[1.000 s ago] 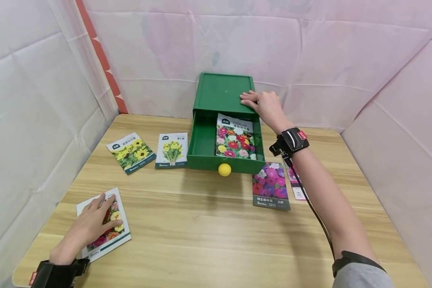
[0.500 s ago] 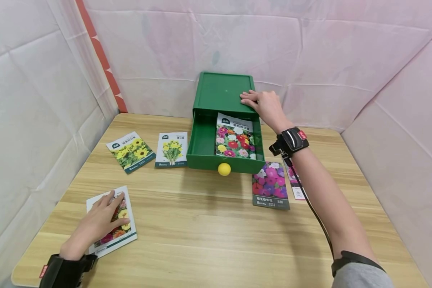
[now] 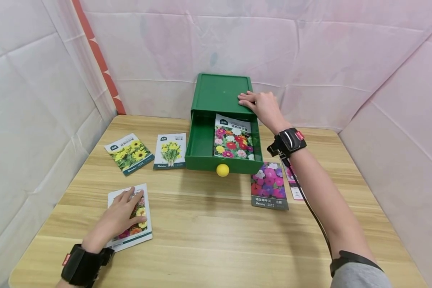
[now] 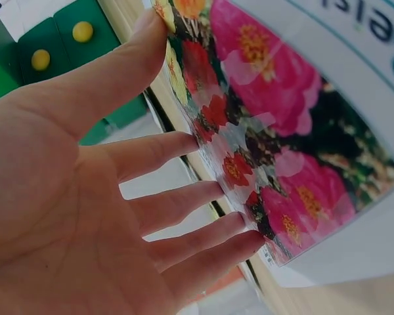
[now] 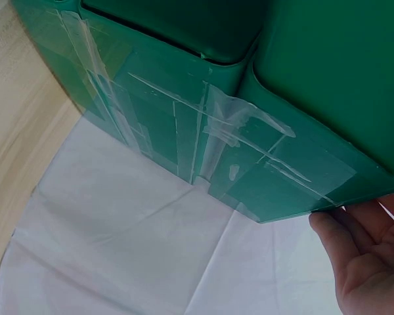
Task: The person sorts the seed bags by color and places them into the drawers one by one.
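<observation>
Wood table (image 3: 219, 224), pink sheet walls. Seed packet (image 3: 138, 224) lies flat at the front-left under the left hand (image 3: 120, 216), fingers straight, pressing, no pinch. Looks light, thin, slick; prob. best slid to the edge or pinched at a corner. Right hand (image 3: 261, 106) rests flat on the green box (image 3: 219, 94), drawer (image 3: 201, 148) open. Packets: 6 total, 1 in the drawer, 5 on the table.

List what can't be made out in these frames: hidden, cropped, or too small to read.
- Head view: pink seed packet mostly hidden behind the right forearm; design unreadable.
- Head view: part of the packet under the left hand is covered by it.
- Head view: small print on the drawer packet too small.
- Left wrist view: packet cut off by the frame edges, lettering partial.
- Right wrist view: right hand cropped at the corner; the green box top unseen.
</observation>
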